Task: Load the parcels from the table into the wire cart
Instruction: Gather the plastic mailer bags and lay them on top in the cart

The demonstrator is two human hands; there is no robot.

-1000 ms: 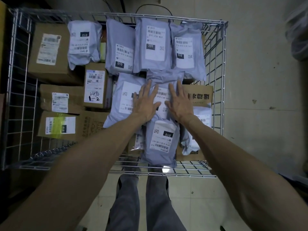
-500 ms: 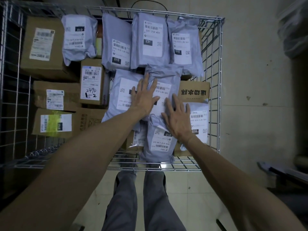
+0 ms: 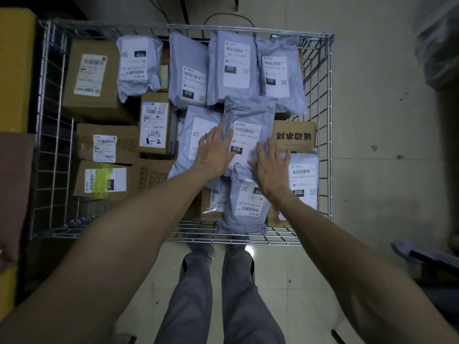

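The wire cart (image 3: 329, 125) stands in front of me, filled with several grey mailer bags and brown cardboard boxes. In its middle lies a grey mailer bag (image 3: 249, 125) with a white label marked 010. My left hand (image 3: 215, 155) rests flat on that bag's left edge, fingers straight. My right hand (image 3: 269, 168) lies flat at its lower right corner, over another grey bag (image 3: 244, 212) near the cart's front. Neither hand grips anything.
Cardboard boxes (image 3: 93, 75) fill the cart's left half; a printed box (image 3: 294, 136) sits at the right. A yellow box (image 3: 15, 68) and a brown one stand left of the cart. My legs (image 3: 218, 299) stand on pale floor tiles before the cart.
My left hand slid left off the 010 label to the bag's edge. My right hand stays low on the bag after dropping back from its top a second ago.
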